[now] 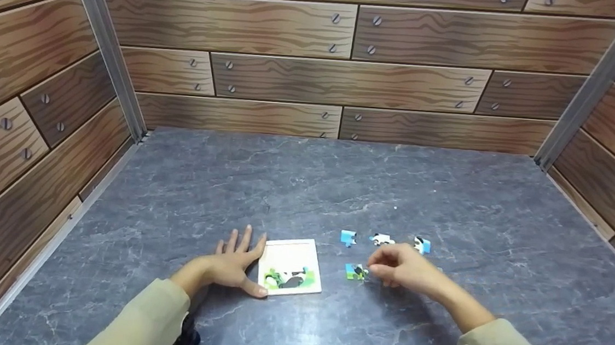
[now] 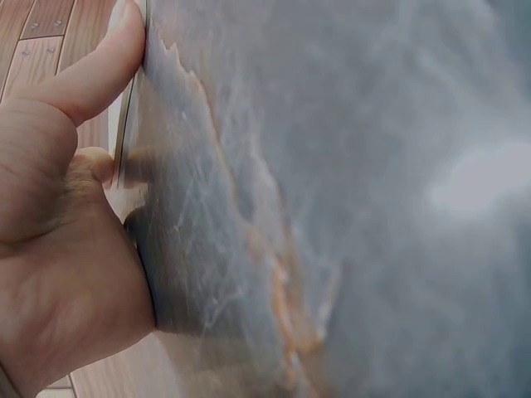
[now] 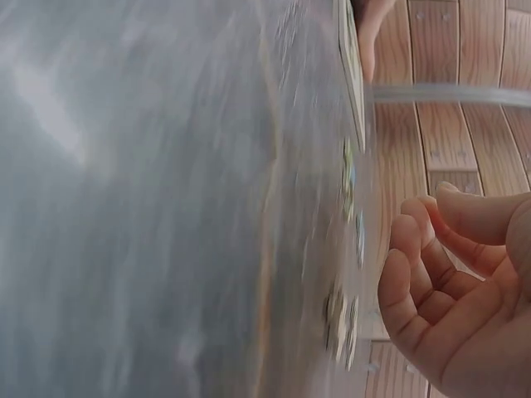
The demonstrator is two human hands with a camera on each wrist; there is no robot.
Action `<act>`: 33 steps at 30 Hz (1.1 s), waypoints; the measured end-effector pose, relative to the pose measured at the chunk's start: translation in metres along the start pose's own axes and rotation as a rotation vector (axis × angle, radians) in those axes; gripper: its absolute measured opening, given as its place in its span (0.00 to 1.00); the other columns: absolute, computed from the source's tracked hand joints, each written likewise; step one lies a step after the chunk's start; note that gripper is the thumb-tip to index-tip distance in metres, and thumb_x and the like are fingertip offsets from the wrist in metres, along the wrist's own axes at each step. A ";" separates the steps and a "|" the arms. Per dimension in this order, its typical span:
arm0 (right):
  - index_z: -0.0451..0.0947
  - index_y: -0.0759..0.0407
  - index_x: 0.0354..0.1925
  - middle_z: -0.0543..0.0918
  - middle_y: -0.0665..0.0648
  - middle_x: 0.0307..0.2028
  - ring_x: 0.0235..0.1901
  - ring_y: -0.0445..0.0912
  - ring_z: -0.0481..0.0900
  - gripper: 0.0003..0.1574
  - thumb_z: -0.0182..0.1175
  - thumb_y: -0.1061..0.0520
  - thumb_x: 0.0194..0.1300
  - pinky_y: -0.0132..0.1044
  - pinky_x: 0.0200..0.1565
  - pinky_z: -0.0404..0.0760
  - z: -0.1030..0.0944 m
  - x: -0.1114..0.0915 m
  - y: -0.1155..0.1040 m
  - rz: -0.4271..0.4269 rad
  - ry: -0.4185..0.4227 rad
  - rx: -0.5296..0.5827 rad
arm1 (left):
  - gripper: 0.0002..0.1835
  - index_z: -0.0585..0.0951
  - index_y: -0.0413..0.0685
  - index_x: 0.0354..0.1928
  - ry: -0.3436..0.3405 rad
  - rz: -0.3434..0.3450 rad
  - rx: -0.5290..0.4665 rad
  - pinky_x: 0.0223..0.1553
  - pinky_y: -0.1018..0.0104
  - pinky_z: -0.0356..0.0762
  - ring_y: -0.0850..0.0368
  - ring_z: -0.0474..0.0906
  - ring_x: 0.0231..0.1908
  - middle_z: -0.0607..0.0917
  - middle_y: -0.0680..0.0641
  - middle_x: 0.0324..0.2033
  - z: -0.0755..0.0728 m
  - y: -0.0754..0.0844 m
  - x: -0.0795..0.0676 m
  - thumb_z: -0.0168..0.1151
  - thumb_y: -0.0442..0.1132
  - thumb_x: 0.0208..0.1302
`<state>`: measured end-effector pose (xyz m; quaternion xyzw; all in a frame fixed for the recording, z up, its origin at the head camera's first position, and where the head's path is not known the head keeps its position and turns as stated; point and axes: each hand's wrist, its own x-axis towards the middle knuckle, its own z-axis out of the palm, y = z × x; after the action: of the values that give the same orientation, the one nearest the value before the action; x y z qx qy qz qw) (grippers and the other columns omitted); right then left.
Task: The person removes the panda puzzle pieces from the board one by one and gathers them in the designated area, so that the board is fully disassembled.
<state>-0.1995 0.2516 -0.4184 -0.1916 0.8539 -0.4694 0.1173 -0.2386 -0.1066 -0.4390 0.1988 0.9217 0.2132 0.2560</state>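
Note:
A square jigsaw puzzle tray (image 1: 289, 259) with a pale rim lies on the table. Green, black and white pieces (image 1: 291, 278) fill its lower part; the upper part shows bare white. My left hand (image 1: 231, 268) lies spread along the tray's left side, its thumb touching the lower left corner and the index finger beside the upper left edge. My right hand (image 1: 407, 268) hovers just right of a green-and-blue puzzle piece (image 1: 354, 272). Its fingers are loosely bent, with nothing visible between thumb and index finger (image 3: 427, 207) in the right wrist view.
Behind the right hand lie a blue puzzle piece (image 1: 348, 237), a white-and-black one (image 1: 383, 239) and a black, white and blue one (image 1: 422, 244). The grey marbled table (image 1: 295, 188) is bounded by wood-patterned walls (image 1: 276, 77) at the back and both sides.

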 end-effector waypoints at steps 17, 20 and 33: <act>0.78 0.70 0.38 0.79 0.56 0.27 0.22 0.44 0.74 0.09 0.60 0.63 0.61 0.34 0.25 0.75 0.049 0.033 -0.031 -0.052 -0.095 0.028 | 0.63 0.37 0.52 0.73 0.002 0.005 -0.008 0.61 0.39 0.20 0.39 0.16 0.66 0.26 0.43 0.70 0.001 -0.003 0.000 0.65 0.66 0.45; 0.78 0.70 0.38 0.79 0.54 0.27 0.22 0.44 0.74 0.08 0.59 0.64 0.61 0.33 0.25 0.75 0.057 0.038 -0.035 -0.059 -0.108 0.039 | 0.63 0.36 0.52 0.73 0.000 0.007 -0.001 0.61 0.39 0.21 0.39 0.16 0.66 0.26 0.43 0.70 0.001 -0.003 0.000 0.65 0.66 0.46; 0.78 0.71 0.34 0.80 0.57 0.26 0.22 0.41 0.72 0.06 0.60 0.66 0.59 0.30 0.25 0.74 0.088 0.056 -0.051 -0.094 -0.117 0.062 | 0.62 0.37 0.55 0.73 -0.009 -0.023 0.068 0.61 0.38 0.23 0.38 0.17 0.66 0.27 0.41 0.70 0.000 0.003 0.001 0.62 0.69 0.46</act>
<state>-0.2051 0.1361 -0.4234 -0.2546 0.8208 -0.4886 0.1506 -0.2383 -0.1035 -0.4373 0.1977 0.9294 0.1776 0.2560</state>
